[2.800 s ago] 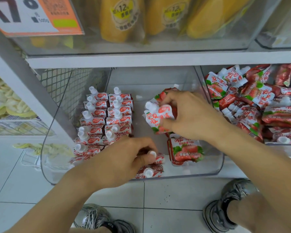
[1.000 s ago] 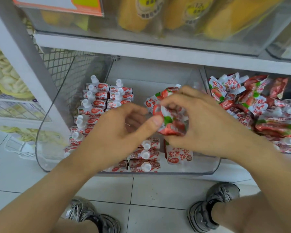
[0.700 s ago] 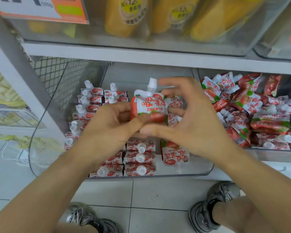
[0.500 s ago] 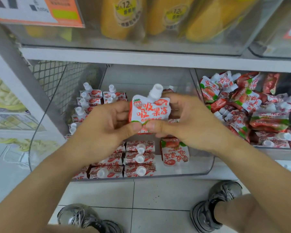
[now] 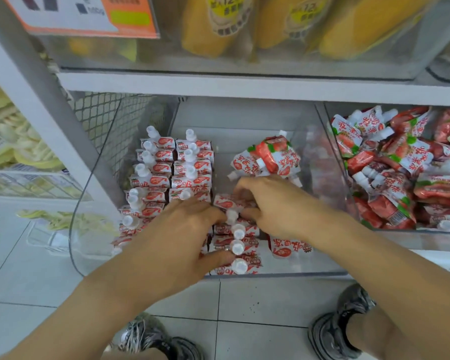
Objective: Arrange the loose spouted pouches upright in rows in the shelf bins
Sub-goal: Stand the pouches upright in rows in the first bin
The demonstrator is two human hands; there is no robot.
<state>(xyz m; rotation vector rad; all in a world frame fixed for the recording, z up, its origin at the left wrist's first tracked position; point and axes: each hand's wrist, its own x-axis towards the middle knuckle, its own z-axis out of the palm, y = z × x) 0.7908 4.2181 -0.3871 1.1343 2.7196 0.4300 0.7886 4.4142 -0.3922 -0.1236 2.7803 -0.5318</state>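
Note:
A clear shelf bin (image 5: pixel 283 271) holds red-and-white spouted pouches. Two upright rows (image 5: pixel 172 175) fill its left side, and a short third row (image 5: pixel 238 249) stands at the front middle. Both hands are low inside the bin. My right hand (image 5: pixel 278 206) grips one pouch (image 5: pixel 225 202) at the back end of the third row, spout up. My left hand (image 5: pixel 185 229) lies over the rows, with its fingertips touching that pouch and its thumb against the row's front. Loose pouches (image 5: pixel 268 158) are heaped behind my right hand, and one (image 5: pixel 289 249) lies flat at the front right.
A second bin (image 5: pixel 411 229) on the right is full of jumbled pouches. Yellow pouches (image 5: pixel 218 24) fill the shelf above, with an orange price sign (image 5: pixel 94 16). A wire mesh panel (image 5: pixel 107 126) stands left of the bin. My shoes (image 5: pixel 335 331) are on the tiled floor.
Both hands lifted one pouch from the loose heap and turned it spout up. They have now lowered it into the bin behind the third row.

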